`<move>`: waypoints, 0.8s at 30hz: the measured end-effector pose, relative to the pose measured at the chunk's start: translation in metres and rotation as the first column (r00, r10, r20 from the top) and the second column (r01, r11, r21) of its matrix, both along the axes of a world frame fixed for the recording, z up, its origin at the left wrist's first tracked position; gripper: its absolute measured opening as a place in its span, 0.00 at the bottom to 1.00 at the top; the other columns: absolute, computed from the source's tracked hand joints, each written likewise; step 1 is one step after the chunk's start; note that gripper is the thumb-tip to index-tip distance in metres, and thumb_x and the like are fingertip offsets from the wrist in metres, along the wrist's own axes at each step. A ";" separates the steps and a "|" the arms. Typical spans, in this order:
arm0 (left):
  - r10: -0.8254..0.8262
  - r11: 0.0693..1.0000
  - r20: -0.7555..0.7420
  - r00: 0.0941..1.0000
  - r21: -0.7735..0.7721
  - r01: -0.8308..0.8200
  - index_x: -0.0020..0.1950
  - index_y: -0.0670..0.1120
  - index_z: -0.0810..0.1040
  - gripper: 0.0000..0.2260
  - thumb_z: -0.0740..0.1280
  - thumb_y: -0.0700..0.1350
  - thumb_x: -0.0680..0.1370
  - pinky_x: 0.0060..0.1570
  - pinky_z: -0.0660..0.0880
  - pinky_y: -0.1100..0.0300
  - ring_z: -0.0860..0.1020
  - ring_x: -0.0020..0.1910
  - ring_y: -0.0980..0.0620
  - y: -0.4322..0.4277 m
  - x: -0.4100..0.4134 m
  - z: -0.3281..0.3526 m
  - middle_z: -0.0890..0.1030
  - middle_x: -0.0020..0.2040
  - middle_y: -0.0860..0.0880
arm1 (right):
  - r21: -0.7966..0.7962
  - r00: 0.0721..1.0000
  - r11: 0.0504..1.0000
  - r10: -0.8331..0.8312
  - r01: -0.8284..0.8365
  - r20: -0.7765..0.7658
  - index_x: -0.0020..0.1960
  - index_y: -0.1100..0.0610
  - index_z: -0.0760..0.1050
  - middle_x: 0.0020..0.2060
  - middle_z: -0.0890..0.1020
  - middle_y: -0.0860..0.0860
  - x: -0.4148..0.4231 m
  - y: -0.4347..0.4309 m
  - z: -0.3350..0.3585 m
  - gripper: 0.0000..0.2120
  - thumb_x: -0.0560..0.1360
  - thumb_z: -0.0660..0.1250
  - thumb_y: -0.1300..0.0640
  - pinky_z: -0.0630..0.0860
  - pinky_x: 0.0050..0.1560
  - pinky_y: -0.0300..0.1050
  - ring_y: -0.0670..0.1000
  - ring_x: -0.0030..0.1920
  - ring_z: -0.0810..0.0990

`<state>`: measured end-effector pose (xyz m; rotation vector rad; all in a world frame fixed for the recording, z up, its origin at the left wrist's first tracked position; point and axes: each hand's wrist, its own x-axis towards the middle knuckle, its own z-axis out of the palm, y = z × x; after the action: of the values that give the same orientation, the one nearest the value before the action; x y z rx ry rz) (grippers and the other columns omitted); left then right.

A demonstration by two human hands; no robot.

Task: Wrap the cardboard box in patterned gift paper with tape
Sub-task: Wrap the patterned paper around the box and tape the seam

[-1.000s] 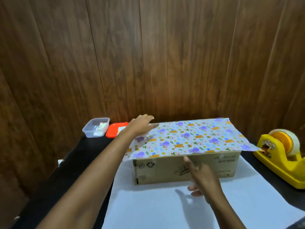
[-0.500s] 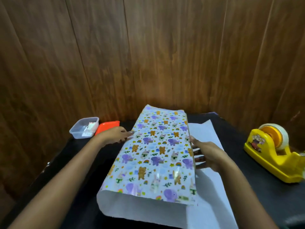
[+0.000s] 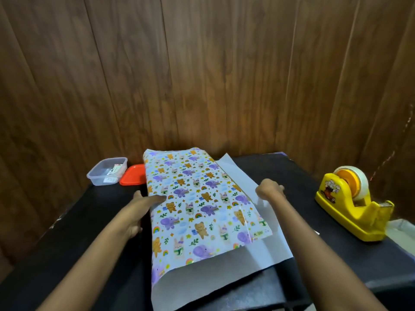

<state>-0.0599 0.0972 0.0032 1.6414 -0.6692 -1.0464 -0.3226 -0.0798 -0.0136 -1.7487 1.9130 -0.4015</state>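
Patterned gift paper (image 3: pixel 193 205) with bears, elephants and rainbows lies over the box, which stretches away from me on the black table (image 3: pixel 314 250); no cardboard shows. The paper's white underside (image 3: pixel 244 178) sticks out as a flap on the right and at the near end. My left hand (image 3: pixel 143 207) lies at the left side of the wrapped box, straight fingers touching the paper's top. My right hand (image 3: pixel 269 191) is curled on the right white flap and seems to pinch its edge.
A yellow tape dispenser (image 3: pixel 352 205) with a roll of clear tape stands at the right. A clear plastic tub (image 3: pixel 107 170) and an orange lid (image 3: pixel 133 178) sit at the back left. Wooden wall panels (image 3: pixel 202 75) close in behind the table.
One second ago the box lay crosswise with bare cardboard showing; now it lies lengthwise under the paper. My right hand has moved off the box's side onto the right white flap.
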 end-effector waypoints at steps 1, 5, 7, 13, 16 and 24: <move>0.017 1.000 0.008 1.000 0.001 -0.017 0.77 0.52 0.47 0.42 0.72 0.47 0.72 0.62 0.65 0.44 0.74 0.54 0.44 -0.004 0.001 0.001 0.72 0.65 0.42 | -0.001 0.998 1.000 -0.021 0.021 -0.055 0.65 0.61 0.71 0.67 0.69 0.59 -0.002 -0.005 -0.008 0.16 0.78 0.60 0.57 0.69 0.63 0.52 0.60 0.68 0.65; 0.027 0.999 -0.057 0.998 0.027 -0.025 0.74 0.51 0.55 0.39 0.74 0.44 0.69 0.57 0.72 0.38 0.79 0.53 0.39 -0.008 0.002 0.000 0.78 0.58 0.40 | 0.042 0.997 0.997 -0.068 0.069 -0.041 0.63 0.61 0.73 0.64 0.71 0.59 -0.004 -0.025 -0.022 0.18 0.74 0.67 0.57 0.74 0.60 0.51 0.59 0.62 0.71; 0.015 0.999 -0.093 0.996 0.030 -0.013 0.69 0.47 0.64 0.29 0.72 0.42 0.71 0.54 0.75 0.38 0.81 0.50 0.38 -0.006 -0.003 0.000 0.81 0.54 0.39 | 0.086 0.996 0.992 -0.091 0.092 -0.014 0.60 0.62 0.74 0.60 0.74 0.59 -0.006 -0.038 -0.026 0.20 0.71 0.71 0.56 0.75 0.59 0.51 0.59 0.59 0.74; -0.028 1.000 -0.151 0.988 -0.017 0.025 0.54 0.46 0.73 0.09 0.67 0.39 0.75 0.52 0.76 0.42 0.81 0.47 0.39 0.000 -0.015 0.002 0.82 0.51 0.37 | 0.255 0.999 0.967 0.020 -0.012 -0.027 0.67 0.63 0.69 0.63 0.73 0.59 -0.011 -0.039 0.013 0.24 0.74 0.69 0.56 0.70 0.65 0.49 0.58 0.64 0.72; -0.012 0.999 -0.192 0.981 -0.033 0.006 0.62 0.47 0.70 0.18 0.68 0.39 0.74 0.53 0.75 0.40 0.80 0.50 0.37 0.001 -0.018 -0.003 0.82 0.53 0.38 | 0.250 0.996 0.968 0.046 -0.025 -0.076 0.69 0.65 0.67 0.66 0.71 0.59 -0.016 -0.040 0.030 0.23 0.77 0.65 0.56 0.67 0.65 0.47 0.58 0.67 0.69; -0.004 0.993 0.310 0.951 -0.108 0.039 0.73 0.61 0.59 0.32 0.66 0.39 0.75 0.70 0.59 0.44 0.54 0.75 0.45 -0.008 -0.054 -0.010 0.52 0.77 0.50 | -0.087 0.993 0.989 0.120 -0.119 0.004 0.67 0.64 0.69 0.64 0.74 0.58 -0.020 -0.022 0.074 0.20 0.79 0.62 0.56 0.72 0.46 0.39 0.57 0.64 0.73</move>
<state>-0.1139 0.0889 -0.0068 1.7178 -0.9374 -0.7564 -0.3428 -0.1022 0.0606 -1.9032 1.7974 -0.4540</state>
